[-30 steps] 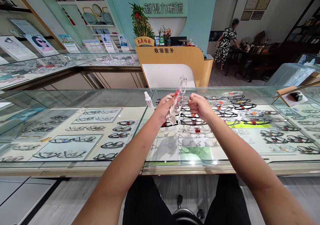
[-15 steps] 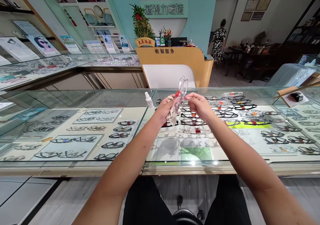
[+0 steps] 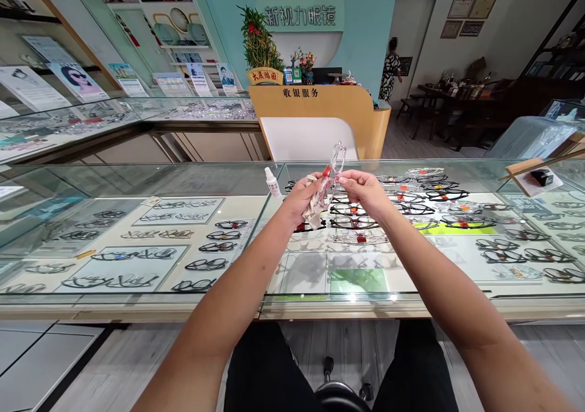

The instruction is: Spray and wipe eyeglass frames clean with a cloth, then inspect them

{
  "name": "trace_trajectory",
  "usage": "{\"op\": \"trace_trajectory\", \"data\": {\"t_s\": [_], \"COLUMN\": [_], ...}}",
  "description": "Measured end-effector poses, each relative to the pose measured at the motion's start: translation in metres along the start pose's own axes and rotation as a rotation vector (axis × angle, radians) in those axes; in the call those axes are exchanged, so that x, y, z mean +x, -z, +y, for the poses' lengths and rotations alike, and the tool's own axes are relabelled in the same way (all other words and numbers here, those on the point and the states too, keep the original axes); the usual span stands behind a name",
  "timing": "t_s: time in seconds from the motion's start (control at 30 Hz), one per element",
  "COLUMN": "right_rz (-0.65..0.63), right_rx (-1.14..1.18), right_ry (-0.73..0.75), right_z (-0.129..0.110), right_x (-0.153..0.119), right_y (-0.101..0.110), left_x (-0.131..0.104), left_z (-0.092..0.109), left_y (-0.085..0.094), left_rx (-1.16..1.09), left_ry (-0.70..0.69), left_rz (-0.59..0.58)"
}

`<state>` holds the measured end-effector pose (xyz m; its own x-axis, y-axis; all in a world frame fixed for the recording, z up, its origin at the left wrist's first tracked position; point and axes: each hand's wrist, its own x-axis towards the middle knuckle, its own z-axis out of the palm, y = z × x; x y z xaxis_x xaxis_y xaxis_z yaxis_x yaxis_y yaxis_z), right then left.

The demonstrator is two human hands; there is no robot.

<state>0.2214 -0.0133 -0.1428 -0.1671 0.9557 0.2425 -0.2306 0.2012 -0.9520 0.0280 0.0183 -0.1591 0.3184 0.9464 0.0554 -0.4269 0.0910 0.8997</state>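
Above the glass counter I hold a pair of clear-framed eyeglasses point(image 3: 338, 156) upright on end, one lens above the other, with a red tag on it. My left hand point(image 3: 300, 198) is closed on the lower part of the glasses, with a crumpled cream cloth point(image 3: 313, 214) bunched in its fingers. My right hand point(image 3: 363, 191) pinches the frame from the right, near its middle. Just left of my hands, a small white bottle point(image 3: 272, 182) with red print stands on the glass.
Below and around my hands, several dark and clear eyeglasses point(image 3: 406, 208) lie in rows in the glass display counter point(image 3: 292, 305). A small wooden stand point(image 3: 532, 180) sits at the right. Beyond are a cashier desk point(image 3: 315, 104) and a person point(image 3: 390, 71) by the doorway.
The eyeglasses have turned slightly in my hands and shifted a little right. My right hand has moved slightly left against the frame. The person behind has moved left toward the doorway.
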Motion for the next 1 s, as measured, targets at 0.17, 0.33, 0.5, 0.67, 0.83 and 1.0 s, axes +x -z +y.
{"op": "trace_trajectory", "data": {"t_s": [0.17,0.33,0.5,0.67,0.83,1.0], "right_rz": [-0.005,-0.024,-0.032,-0.04,-0.023,-0.03], "right_rx": [0.017,0.086,0.14,0.166,0.146,0.153], "right_ry": [-0.021,-0.055,-0.079,-0.086,-0.1,-0.11], "right_z": [-0.0025,-0.0032,-0.0015,0.0005,0.0005,-0.0071], "right_x": [-0.0016,-0.0016,-0.0011,-0.0014,-0.0012,-0.0021], "right_y": [-0.0014,-0.0045,-0.0059,-0.007,-0.0067,0.0015], "left_x": [-0.0019,-0.0038,-0.0056,-0.0072,-0.0057,-0.0007], "left_z": [0.0016,0.0023,0.0012,-0.0007,-0.0033,0.0034], "left_y": [-0.0001,-0.0021,-0.0049,-0.0084,-0.0078,-0.0006], "left_rx": [0.027,0.053,0.107,0.158,0.159,0.14], "left_ry": [0.011,0.023,0.02,0.009,0.015,-0.027], "left_rz": [0.002,-0.007,-0.041,-0.058,-0.059,-0.009]}}
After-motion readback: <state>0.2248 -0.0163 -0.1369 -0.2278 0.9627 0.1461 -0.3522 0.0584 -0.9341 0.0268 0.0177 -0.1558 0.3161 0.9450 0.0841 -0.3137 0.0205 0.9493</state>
